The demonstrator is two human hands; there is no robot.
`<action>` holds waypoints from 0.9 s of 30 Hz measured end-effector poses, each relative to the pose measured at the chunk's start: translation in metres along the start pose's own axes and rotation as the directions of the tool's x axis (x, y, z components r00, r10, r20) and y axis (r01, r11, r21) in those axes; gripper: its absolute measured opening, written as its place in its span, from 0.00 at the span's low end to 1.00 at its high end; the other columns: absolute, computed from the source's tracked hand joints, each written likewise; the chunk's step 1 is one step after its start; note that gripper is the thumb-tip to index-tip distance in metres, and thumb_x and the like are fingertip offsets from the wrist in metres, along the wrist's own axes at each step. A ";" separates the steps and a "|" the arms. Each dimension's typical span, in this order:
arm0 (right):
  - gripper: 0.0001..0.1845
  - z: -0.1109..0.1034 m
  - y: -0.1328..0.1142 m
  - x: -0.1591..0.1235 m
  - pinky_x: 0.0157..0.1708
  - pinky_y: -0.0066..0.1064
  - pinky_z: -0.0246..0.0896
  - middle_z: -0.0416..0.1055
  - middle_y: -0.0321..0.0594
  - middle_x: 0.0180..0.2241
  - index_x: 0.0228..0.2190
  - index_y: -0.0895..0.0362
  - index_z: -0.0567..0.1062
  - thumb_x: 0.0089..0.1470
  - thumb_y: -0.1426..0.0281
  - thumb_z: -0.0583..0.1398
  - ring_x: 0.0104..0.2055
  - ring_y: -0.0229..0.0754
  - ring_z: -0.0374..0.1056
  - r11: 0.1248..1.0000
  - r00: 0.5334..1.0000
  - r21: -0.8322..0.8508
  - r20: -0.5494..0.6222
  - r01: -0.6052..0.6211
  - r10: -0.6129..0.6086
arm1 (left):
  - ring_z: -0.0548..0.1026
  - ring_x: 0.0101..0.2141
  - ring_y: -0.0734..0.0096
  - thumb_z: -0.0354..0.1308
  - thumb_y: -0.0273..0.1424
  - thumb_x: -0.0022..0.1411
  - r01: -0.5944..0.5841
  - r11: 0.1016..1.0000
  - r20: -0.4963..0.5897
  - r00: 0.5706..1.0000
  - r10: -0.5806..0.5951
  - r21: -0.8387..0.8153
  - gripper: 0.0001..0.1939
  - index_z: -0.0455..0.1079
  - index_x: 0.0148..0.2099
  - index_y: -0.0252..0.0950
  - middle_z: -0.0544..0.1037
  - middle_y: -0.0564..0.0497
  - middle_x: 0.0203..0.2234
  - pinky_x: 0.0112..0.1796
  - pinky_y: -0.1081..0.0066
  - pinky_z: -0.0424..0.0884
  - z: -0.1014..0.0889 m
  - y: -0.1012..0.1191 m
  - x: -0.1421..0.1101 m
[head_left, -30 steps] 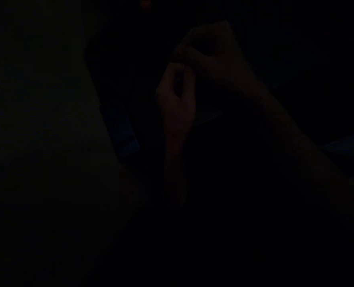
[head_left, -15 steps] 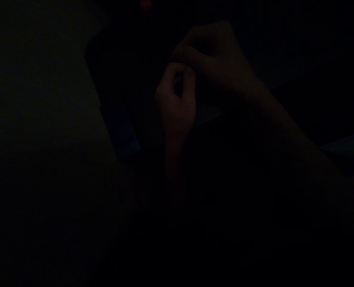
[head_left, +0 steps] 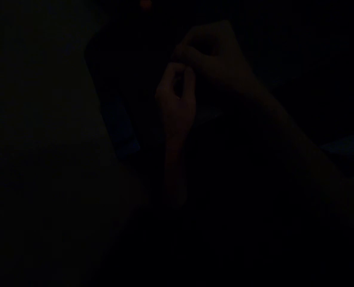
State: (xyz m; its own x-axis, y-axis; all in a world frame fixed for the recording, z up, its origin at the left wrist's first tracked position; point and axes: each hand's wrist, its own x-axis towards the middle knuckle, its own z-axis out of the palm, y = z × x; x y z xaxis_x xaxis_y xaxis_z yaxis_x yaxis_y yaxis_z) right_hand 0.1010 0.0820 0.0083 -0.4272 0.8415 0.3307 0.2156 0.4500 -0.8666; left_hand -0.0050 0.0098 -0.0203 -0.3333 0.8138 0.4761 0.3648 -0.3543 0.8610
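The picture is very dark. My left hand (head_left: 178,99) is near the middle, its thumb and curled index finger pinched together at the top. Just above and to the right, my right hand (head_left: 214,54) bends in from the right side, thumb and fingers pinched too. The fingertips of both hands are close together or touching; I cannot tell which. Whatever lies between them is too dark or too small to make out. Both hands are over or beside a dark surface with a rounded corner (head_left: 89,46).
Along the left edge of the dark surface is a bluish rectangular patch (head_left: 121,127). A small dim orange-red spot (head_left: 146,4) shows at the top. A paler floor-like area (head_left: 39,79) spreads across the left, and a faint bluish strip (head_left: 347,142) lies at the far right.
The picture has grown darker. Both hands keep nearly the same place and pinched shape.
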 end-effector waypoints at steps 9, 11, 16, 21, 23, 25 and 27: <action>0.09 0.000 0.003 0.001 0.43 0.32 0.71 0.79 0.32 0.32 0.29 0.52 0.80 0.61 0.72 0.62 0.40 0.45 0.76 0.999 1.000 0.031 -0.004 0.011 -0.011 | 0.74 0.29 0.65 0.58 0.42 0.70 0.023 1.000 0.018 1.000 -0.023 0.016 0.15 0.66 0.32 0.42 0.71 0.54 0.25 0.31 0.66 0.68 0.000 0.001 -0.001; 0.09 0.001 0.003 0.002 0.42 0.32 0.71 0.80 0.32 0.32 0.29 0.52 0.80 0.61 0.73 0.63 0.40 0.45 0.76 1.000 1.000 0.024 -0.006 0.012 -0.012 | 0.74 0.30 0.65 0.59 0.42 0.70 0.030 0.999 0.014 0.999 -0.030 0.014 0.15 0.65 0.32 0.43 0.72 0.54 0.26 0.32 0.66 0.68 0.000 0.001 -0.001; 0.10 0.000 0.001 0.001 0.43 0.34 0.70 0.80 0.32 0.33 0.31 0.55 0.81 0.62 0.76 0.61 0.40 0.44 0.76 1.000 1.000 0.007 -0.008 0.015 -0.015 | 0.74 0.29 0.65 0.59 0.41 0.70 0.012 1.000 0.007 1.000 -0.012 0.018 0.13 0.66 0.32 0.44 0.73 0.53 0.26 0.32 0.66 0.69 0.000 -0.001 0.000; 0.10 -0.002 -0.004 -0.001 0.44 0.34 0.71 0.80 0.32 0.34 0.31 0.52 0.80 0.63 0.72 0.60 0.43 0.46 0.76 1.000 0.999 -0.007 0.027 -0.028 0.028 | 0.75 0.30 0.64 0.59 0.36 0.70 0.024 1.000 0.010 1.000 -0.024 -0.002 0.12 0.66 0.31 0.44 0.73 0.54 0.26 0.32 0.65 0.69 0.000 -0.001 -0.001; 0.10 -0.002 -0.004 -0.002 0.43 0.34 0.72 0.80 0.32 0.34 0.30 0.52 0.80 0.62 0.72 0.60 0.43 0.47 0.76 0.999 0.999 -0.004 0.020 -0.038 0.038 | 0.75 0.31 0.64 0.59 0.38 0.69 0.024 1.000 0.013 1.000 -0.024 -0.003 0.13 0.66 0.32 0.43 0.73 0.53 0.26 0.33 0.65 0.68 0.000 0.000 -0.001; 0.10 -0.002 -0.004 -0.002 0.45 0.34 0.72 0.80 0.32 0.35 0.31 0.52 0.80 0.62 0.71 0.60 0.43 0.47 0.76 1.000 0.999 0.002 0.029 -0.024 0.024 | 0.74 0.29 0.65 0.59 0.40 0.70 0.022 1.000 0.013 1.000 -0.022 0.000 0.14 0.65 0.32 0.43 0.72 0.54 0.25 0.31 0.66 0.68 0.000 0.000 0.000; 0.10 -0.002 -0.002 -0.001 0.46 0.34 0.72 0.80 0.32 0.35 0.31 0.52 0.80 0.63 0.71 0.60 0.44 0.47 0.76 1.000 0.999 -0.004 0.032 -0.016 0.016 | 0.73 0.27 0.66 0.58 0.42 0.70 0.015 1.000 0.011 1.000 -0.015 0.000 0.15 0.65 0.32 0.43 0.71 0.54 0.24 0.29 0.66 0.67 0.000 -0.001 0.000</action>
State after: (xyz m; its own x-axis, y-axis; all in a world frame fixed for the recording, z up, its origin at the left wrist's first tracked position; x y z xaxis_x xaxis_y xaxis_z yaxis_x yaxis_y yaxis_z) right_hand 0.1029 0.0808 0.0110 -0.4515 0.8388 0.3043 0.2259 0.4374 -0.8705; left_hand -0.0048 0.0101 -0.0212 -0.3287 0.8241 0.4613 0.3595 -0.3425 0.8680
